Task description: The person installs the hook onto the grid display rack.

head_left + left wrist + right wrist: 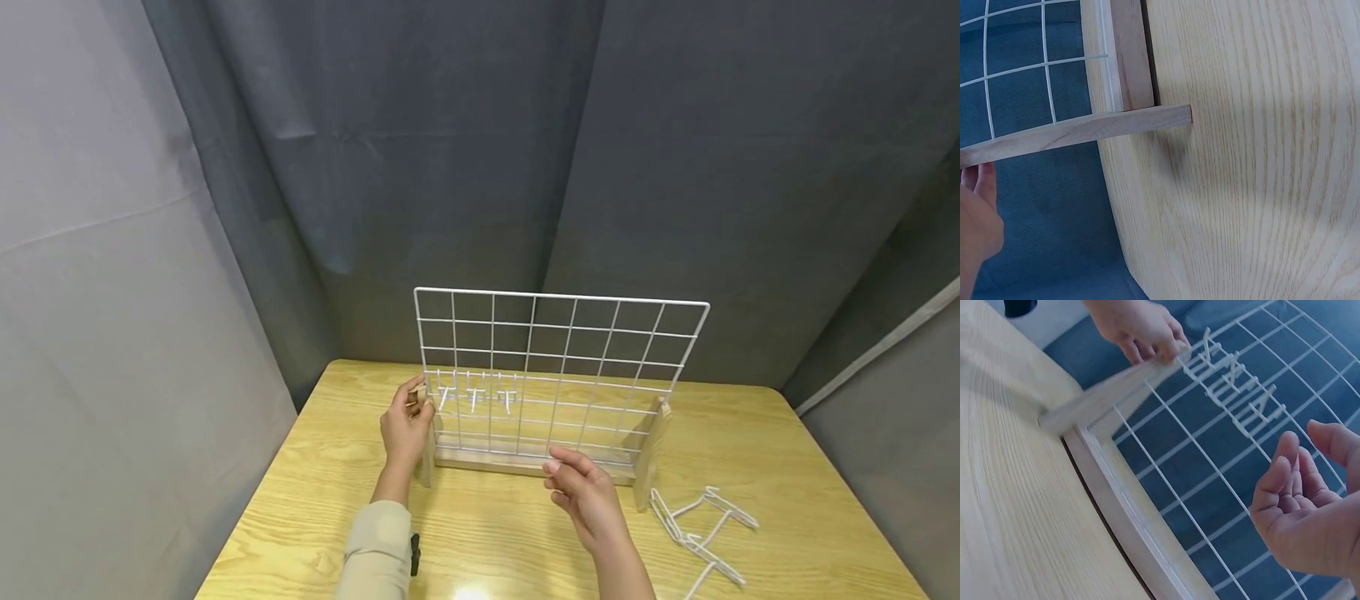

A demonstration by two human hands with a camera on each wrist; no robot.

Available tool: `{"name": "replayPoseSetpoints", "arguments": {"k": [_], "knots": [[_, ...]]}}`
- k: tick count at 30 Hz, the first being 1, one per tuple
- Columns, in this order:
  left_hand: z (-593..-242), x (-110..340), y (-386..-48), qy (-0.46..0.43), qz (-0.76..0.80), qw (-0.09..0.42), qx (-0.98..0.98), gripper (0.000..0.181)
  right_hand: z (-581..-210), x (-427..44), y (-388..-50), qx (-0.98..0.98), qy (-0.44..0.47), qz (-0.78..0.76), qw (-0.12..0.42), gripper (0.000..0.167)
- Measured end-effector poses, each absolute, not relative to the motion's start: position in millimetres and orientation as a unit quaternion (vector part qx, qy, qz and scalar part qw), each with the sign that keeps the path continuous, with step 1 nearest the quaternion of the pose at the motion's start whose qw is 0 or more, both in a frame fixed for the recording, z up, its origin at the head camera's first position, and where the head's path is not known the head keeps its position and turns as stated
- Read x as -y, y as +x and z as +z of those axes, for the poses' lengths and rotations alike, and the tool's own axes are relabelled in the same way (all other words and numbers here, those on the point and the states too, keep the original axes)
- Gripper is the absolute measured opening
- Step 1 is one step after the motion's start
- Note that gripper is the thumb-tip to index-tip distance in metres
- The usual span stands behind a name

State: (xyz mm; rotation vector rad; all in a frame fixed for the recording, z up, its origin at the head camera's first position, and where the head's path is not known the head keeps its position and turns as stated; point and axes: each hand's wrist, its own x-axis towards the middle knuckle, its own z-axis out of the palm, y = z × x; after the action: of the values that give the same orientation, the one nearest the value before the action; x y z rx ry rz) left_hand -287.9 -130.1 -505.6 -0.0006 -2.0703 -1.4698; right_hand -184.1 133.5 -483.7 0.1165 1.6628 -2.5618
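Observation:
A white wire grid panel (562, 358) stands upright in a wooden base with a side post at each end. At its left end, my left hand (405, 423) grips the top of the left wooden post (1079, 129), fingers and thumb around the edge. Three white wire hooks (474, 395) hang side by side on the grid's left part; the right wrist view shows these hooks (1232, 381) close together near that post. In front of the grid's lower middle, my right hand (588, 496) is raised with loosely bent fingers and nothing between them.
Several loose white wire hooks (692, 542) lie in a group on the wood-grain table (307, 517), to the right of the right wooden post (651, 454). Dark grey curtains (450, 167) hang behind the table, with lighter cloth (97, 317) at the left.

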Motion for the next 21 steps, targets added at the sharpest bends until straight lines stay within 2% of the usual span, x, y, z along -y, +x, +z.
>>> {"name": "replayPoseSetpoints", "arguments": {"k": [5, 11, 21], "knots": [[-504.4, 129.9, -288.4, 0.008, -0.544, 0.295, 0.786, 0.046, -489.0, -148.2, -179.9, -0.574, 0.029, -0.818, 0.017, 0.023], [-503.3, 129.4, -289.4, 0.01, -0.543, 0.293, 0.787, 0.047, -498.6, -168.2, -177.4, -0.59, -0.009, -0.807, 0.014, 0.02], [-503.6, 129.9, -288.1, 0.007, -0.547, 0.295, 0.784, 0.047, -502.5, -189.6, -171.7, -0.642, 0.077, -0.763, -0.004, 0.038]]}}
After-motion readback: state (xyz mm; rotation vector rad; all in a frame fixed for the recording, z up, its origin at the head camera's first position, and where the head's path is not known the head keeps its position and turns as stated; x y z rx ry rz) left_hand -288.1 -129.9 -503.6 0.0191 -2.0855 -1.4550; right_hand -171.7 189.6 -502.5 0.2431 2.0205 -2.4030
